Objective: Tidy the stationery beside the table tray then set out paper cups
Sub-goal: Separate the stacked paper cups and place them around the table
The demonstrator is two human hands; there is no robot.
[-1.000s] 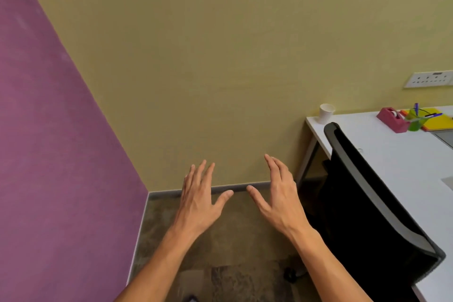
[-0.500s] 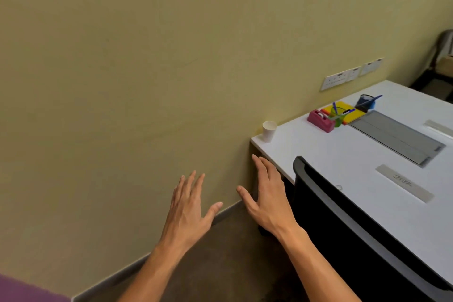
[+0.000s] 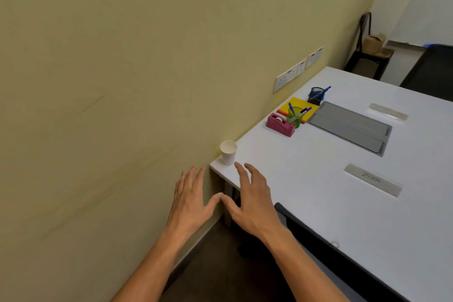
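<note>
Your left hand (image 3: 190, 200): nearest item, fingers straight and spread, holding nothing, raised in front of the yellow wall (image 3: 122, 81) just left of the table corner. Its thumb tip meets or nearly meets your right thumb; you cannot tell which.

Your right hand (image 3: 252, 200): fingers straight and relaxed, holding nothing, over the near-left corner of the white table (image 3: 318, 191). Whether it touches the surface cannot be told.

Black chair back (image 3: 331, 250): runs along the table's near edge just right of your right forearm and blocks that side. Its lower part is cut off by the frame.

Paper cup (image 3: 228, 153): white, upright, on the extreme left corner of the table, close to the wall and just beyond your right fingertips, apart from them.

Label strip (image 3: 372, 180): flat on the table to the right, its writing too blurred to read with certainty.

Pink tape dispenser (image 3: 280, 124): further along the wall edge, just beside the green pen cup (image 3: 295, 116), which holds blue pens and stands on a yellow pad (image 3: 295, 104) with an orange edge under it.

Grey table tray (image 3: 350, 127): recessed flat panel, right of the stationery, its near-left corner beside the yellow pad.

Dark pen holder (image 3: 316, 95): behind the pad, one blue pen leaning out.

Second strip (image 3: 388, 111): pale, beyond the tray, detail unclear.

Wall sockets (image 3: 297, 71): row above the stationery.

Far corner: dark chair (image 3: 367, 54) carrying a brown box, partly hidden.

Open surface: bare table between cup, dispenser and label strip.
</note>
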